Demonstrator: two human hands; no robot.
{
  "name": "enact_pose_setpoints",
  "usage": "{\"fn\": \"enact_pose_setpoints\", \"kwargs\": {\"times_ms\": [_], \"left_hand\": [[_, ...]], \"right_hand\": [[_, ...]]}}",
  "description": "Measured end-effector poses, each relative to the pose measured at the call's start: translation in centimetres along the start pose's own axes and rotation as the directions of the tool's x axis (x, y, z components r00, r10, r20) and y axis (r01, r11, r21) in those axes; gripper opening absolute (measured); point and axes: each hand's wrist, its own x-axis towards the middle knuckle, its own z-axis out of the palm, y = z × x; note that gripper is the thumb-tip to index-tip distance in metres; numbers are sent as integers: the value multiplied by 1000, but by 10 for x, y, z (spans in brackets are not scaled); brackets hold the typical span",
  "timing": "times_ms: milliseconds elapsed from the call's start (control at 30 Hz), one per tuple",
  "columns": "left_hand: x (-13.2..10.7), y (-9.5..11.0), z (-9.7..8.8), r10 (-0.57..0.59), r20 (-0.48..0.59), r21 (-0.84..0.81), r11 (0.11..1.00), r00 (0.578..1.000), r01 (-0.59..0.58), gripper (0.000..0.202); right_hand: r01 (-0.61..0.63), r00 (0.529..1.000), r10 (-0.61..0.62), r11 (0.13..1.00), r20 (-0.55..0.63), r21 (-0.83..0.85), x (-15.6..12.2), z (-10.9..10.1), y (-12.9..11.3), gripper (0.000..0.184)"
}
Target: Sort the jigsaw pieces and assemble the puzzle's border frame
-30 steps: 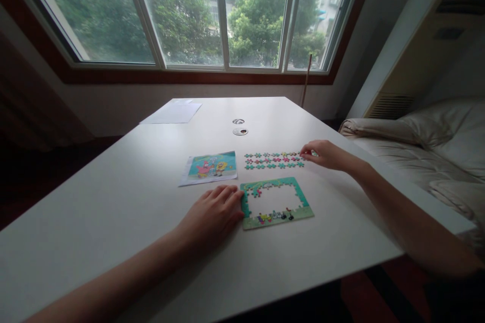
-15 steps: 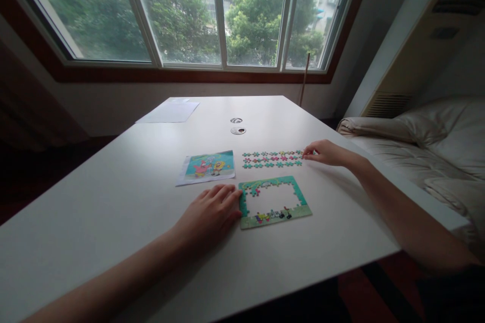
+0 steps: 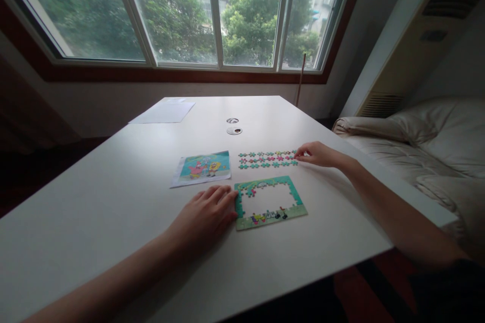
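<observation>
A jigsaw puzzle board [image 3: 272, 223] lies flat on the table, its green border framing a mostly bare white middle. A few pieces are fitted at the upper left of that opening. My left hand [image 3: 210, 212] rests at the board's left side, fingertips and thumb gripping the edge. Beyond the board, loose puzzle pieces [image 3: 267, 158] lie in three rows. At the right end of these rows is my right hand [image 3: 314, 153], thumb and fingers pinched together at a puzzle piece, which the fingers mostly hide. Left of the rows lies a printed cartoon picture [image 3: 206, 166].
The white table [image 3: 113, 202] carries papers [image 3: 162, 112] at its far left and two round grommets [image 3: 234, 131] near its middle. A cream sofa [image 3: 413, 141] stands to the right, and a thin stick [image 3: 300, 81] leans near the window.
The whole view has shifted slightly. My right hand has moved a little closer in over the right end of the piece rows. My left hand stays at the board's edge.
</observation>
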Motion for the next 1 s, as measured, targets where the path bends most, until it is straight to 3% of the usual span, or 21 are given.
{"fn": "enact_pose_setpoints", "kwargs": {"times_ms": [233, 1000], "left_hand": [[0, -1, 2, 6, -8, -8, 1000, 1000, -6, 35], [-1, -1, 2, 6, -24, -17, 1000, 1000, -7, 34]], "right_hand": [[11, 999, -7, 996, -51, 84, 5, 15, -12, 24], [28, 998, -24, 996, -52, 79, 9, 22, -19, 19]]}}
